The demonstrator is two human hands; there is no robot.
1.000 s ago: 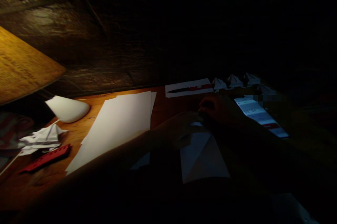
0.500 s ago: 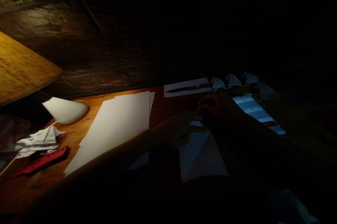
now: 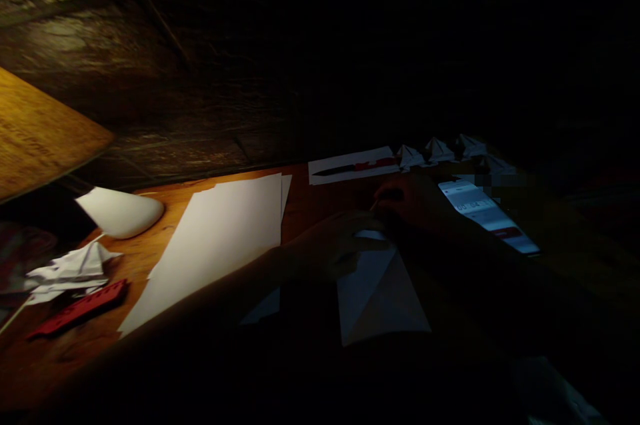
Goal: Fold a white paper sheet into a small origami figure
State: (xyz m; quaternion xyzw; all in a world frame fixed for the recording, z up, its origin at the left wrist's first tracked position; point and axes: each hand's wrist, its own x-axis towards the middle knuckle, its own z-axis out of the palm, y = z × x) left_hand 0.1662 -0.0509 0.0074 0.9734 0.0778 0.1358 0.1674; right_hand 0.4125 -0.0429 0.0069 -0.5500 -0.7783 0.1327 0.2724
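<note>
In deep shadow, a creased sheet of paper [image 3: 383,305] lies on the table with a diagonal fold line across it. My left hand [image 3: 335,245] reaches over its far end, fingers curled on the paper. Close beyond, my right hand [image 3: 407,202] is closed in a pinch. A small pale edge shows at its fingertips, too dark to name. The two hands nearly meet.
Plain white sheets [image 3: 235,218] are stacked to the left. A knife [image 3: 357,166] lies on paper at the back, beside several folded paper shapes [image 3: 440,150]. A lit phone [image 3: 487,215] is on the right. A red object [image 3: 80,308], crumpled paper [image 3: 75,272] and a lampshade [image 3: 45,132] are at left.
The view has shifted very slightly, so everything sits a little further left. Both hands keep nearly the same pose at the paper's far end.
</note>
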